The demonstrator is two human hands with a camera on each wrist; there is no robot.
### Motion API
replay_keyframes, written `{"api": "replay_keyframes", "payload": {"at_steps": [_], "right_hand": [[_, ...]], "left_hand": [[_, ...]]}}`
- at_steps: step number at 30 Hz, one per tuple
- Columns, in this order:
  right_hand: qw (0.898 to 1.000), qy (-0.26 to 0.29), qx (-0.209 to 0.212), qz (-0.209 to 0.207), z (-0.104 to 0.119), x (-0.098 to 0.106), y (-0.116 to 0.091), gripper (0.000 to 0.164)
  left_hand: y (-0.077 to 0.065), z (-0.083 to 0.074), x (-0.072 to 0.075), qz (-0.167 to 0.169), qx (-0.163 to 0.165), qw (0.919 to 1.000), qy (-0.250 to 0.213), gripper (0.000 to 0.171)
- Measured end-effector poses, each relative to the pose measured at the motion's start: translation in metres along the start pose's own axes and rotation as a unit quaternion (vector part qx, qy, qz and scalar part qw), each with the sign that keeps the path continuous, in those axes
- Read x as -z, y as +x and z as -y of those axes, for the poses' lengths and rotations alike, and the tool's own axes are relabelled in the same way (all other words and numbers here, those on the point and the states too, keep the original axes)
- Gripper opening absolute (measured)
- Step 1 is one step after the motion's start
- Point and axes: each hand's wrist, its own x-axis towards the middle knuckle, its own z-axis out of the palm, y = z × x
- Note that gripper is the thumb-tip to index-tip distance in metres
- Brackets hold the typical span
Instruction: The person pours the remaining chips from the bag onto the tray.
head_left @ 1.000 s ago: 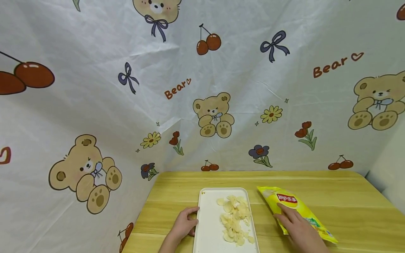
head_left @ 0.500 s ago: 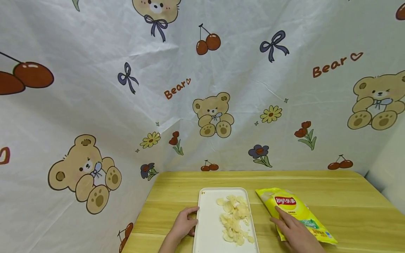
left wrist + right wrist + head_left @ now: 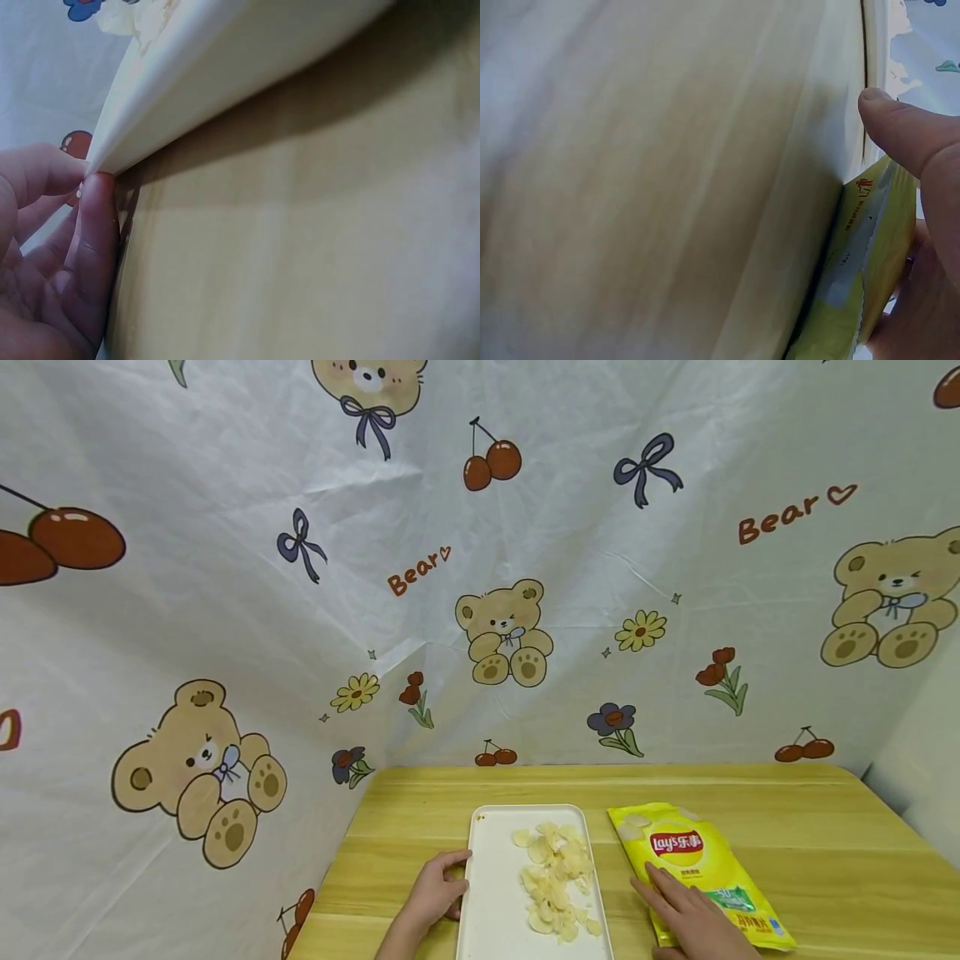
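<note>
My left hand [image 3: 435,885] holds the left edge of a white rectangular tray [image 3: 487,877]. In the left wrist view, its fingertips pinch the tray rim [image 3: 112,146] from both sides. A loose heap of potato chips [image 3: 555,877] lies along the tray's right half. To the right of the tray, a yellow Lay's chip bag [image 3: 693,856] lies flat on the table, its printed front up. My right hand [image 3: 693,918] rests on the bag's lower left part with fingers extended. The right wrist view shows the thumb [image 3: 892,124] stretched out above the bag's edge [image 3: 855,255].
The wooden table [image 3: 840,843] carries the tray and the bag. Behind it and on the left hangs a white cloth [image 3: 540,527] printed with bears, cherries, bows and flowers. A plain pale wall [image 3: 926,777] stands at the right.
The chip bag has turned slightly and flattened, its label now facing up more squarely. My right hand has slid a little left and nearer on it. Left hand and tray stay put.
</note>
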Motion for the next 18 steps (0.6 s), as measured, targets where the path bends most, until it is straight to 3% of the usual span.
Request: {"api": "replay_keyframes", "payload": {"at_steps": [6,14,18], "right_hand": [[0.999,-0.026,0.007,-0.021,-0.0019,-0.0058,-0.002,0.09],[0.998,0.042,-0.041,0.004,0.0028,-0.0078,0.0006,0.102],[0.998,0.046,-0.037,0.004,0.0025,-0.0093,0.0012,0.101]], "left_hand": [[0.0009,-0.0033,-0.0021,-0.009,-0.001,0.9999,0.013,0.052],[0.006,-0.0052,-0.0035,-0.027,0.008,0.9992,0.029,0.05],[0.0056,-0.004,-0.0034,-0.027,0.01,0.9993,0.022,0.05]]}}
